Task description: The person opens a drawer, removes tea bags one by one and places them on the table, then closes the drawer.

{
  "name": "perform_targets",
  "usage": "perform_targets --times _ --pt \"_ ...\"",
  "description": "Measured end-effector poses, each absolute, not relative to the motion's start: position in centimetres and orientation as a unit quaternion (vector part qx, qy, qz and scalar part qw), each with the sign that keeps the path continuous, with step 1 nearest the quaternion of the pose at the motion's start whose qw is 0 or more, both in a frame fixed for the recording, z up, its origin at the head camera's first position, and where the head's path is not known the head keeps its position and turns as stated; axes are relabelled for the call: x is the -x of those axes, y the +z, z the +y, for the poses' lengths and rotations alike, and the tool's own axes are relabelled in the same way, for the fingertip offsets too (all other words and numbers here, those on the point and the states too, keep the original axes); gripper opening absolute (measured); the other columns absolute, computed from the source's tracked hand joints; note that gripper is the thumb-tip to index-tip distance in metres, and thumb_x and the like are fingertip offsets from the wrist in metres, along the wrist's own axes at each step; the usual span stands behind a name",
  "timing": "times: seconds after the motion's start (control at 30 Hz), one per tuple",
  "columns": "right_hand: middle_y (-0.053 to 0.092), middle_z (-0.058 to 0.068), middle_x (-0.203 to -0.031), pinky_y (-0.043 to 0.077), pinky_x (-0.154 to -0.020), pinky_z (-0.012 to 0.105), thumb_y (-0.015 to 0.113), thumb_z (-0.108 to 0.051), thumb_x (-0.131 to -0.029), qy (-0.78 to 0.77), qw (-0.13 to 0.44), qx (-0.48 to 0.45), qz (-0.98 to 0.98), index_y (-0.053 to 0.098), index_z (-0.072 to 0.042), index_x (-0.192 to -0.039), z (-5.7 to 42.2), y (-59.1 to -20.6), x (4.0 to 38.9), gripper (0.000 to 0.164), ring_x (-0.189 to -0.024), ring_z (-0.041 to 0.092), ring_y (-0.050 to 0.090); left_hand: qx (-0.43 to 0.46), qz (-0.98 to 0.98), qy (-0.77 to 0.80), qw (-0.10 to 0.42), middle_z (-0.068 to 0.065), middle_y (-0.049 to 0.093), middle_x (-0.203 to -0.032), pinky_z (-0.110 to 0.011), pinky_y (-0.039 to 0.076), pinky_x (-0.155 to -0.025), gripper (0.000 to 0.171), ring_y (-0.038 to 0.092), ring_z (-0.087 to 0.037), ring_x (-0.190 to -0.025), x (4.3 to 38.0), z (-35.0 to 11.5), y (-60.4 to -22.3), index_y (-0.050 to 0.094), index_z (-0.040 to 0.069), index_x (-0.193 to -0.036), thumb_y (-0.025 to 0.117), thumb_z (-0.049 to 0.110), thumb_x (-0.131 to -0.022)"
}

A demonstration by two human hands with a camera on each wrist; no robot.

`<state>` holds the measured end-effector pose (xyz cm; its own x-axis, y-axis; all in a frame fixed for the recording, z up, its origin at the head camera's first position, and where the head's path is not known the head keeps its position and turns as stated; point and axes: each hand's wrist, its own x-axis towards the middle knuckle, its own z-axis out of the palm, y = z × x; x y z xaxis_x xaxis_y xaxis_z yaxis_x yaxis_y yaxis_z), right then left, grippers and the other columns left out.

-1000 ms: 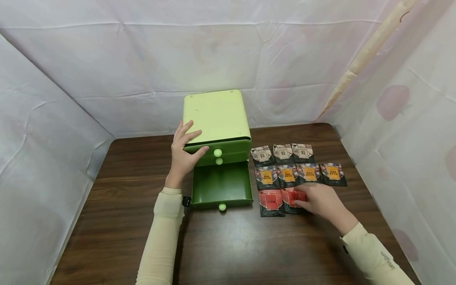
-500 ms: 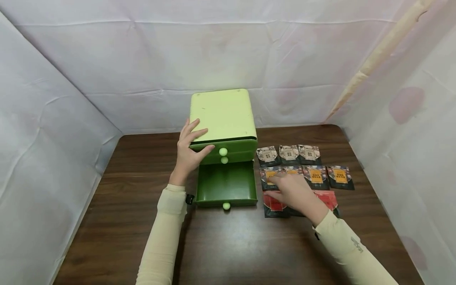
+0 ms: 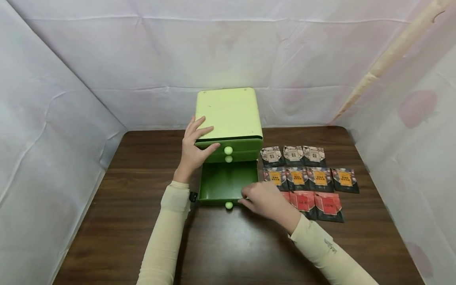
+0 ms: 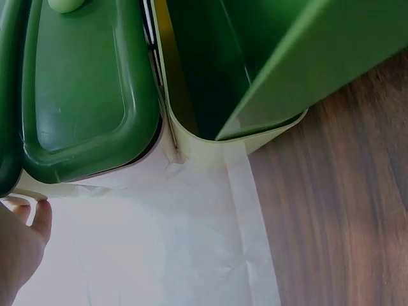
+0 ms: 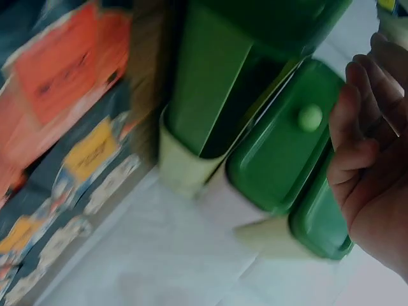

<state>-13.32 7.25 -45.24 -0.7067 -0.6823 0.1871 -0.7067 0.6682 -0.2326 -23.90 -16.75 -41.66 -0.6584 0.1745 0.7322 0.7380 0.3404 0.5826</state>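
Observation:
A small drawer cabinet with a pale yellow-green top stands at the back middle in the head view. Its bottom drawer is pulled out, with nothing showing inside; the upper drawers are in. My left hand rests on the cabinet's front left corner, fingers spread over the top and thumb across the upper drawer front. Over the right end of the bottom drawer's front is my right hand, its fingers loosely bent. No object shows in that hand in the right wrist view.
Right of the cabinet, flat packets lie in rows on the brown table. White-labelled packets are at the back, orange-labelled packets in the middle, red packets at the front, one partly behind my right hand. White cloth hangs behind.
My right hand has moved left from the red packets to the bottom drawer's front, uncovering the red packets on the right. My left hand stays on the cabinet. The head view has shifted slightly.

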Motion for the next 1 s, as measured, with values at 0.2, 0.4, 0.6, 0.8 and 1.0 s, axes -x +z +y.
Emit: perform_targets --times 0.2,0.4,0.6,0.8,1.0 --pt "0.045 -0.012 -0.056 0.035 -0.04 0.028 0.066 -0.033 -0.092 0.124 0.04 -0.406 -0.904 0.053 -0.023 -0.067 4.6 -46.4 12.0 0.03 -0.046 0.006 0.043 0.303 -0.765 -0.491 0.285 -0.034 0.047 -0.134 -0.055 0.015 -0.111 0.049 0.022 -0.057 -0.134 23.9 -16.8 -41.6 0.067 -0.01 -0.11 0.083 -0.011 -0.064" --pt "0.04 -0.011 -0.048 0.034 -0.037 0.03 0.056 -0.033 -0.098 0.123 -0.001 -0.405 -0.906 0.05 -0.023 -0.062 2.7 -48.3 10.5 0.038 -0.041 0.008 0.042 0.306 -0.762 -0.492 0.289 -0.035 0.047 -0.133 -0.058 0.015 -0.111 0.049 0.022 -0.058 -0.133 24.0 -16.8 -41.6 0.067 -0.01 -0.11 0.084 -0.011 -0.064" --pt "0.033 -0.01 -0.043 0.029 -0.035 0.032 0.051 -0.038 -0.1 0.118 -0.048 -0.357 -0.925 0.041 -0.025 -0.05 2.2 -50.0 9.3 0.052 -0.038 0.008 0.035 0.301 -0.765 -0.49 0.292 -0.034 0.047 -0.133 -0.058 0.016 -0.111 0.049 0.023 -0.058 -0.133 23.9 -16.9 -41.8 0.068 -0.009 -0.11 0.084 -0.01 -0.064" --pt "0.033 -0.006 -0.042 0.029 -0.034 0.033 0.05 -0.048 -0.099 0.105 -0.045 -0.273 -0.955 0.041 -0.023 -0.046 1.7 -51.0 8.4 0.059 -0.038 0.011 0.035 0.296 -0.767 -0.489 0.29 -0.033 0.047 -0.134 -0.057 0.015 -0.111 0.048 0.023 -0.057 -0.134 23.9 -16.9 -41.8 0.068 -0.009 -0.11 0.085 -0.009 -0.065" --pt "0.029 -0.006 -0.039 0.025 -0.031 0.031 0.049 -0.053 -0.098 0.104 -0.018 -0.207 -0.973 0.037 -0.023 -0.044 0.8 -51.7 8.1 0.063 -0.035 0.01 0.032 0.297 -0.766 -0.491 0.291 -0.033 0.047 -0.134 -0.057 0.015 -0.111 0.048 0.023 -0.057 -0.134 23.8 -16.8 -41.6 0.068 -0.009 -0.11 0.084 -0.01 -0.065"
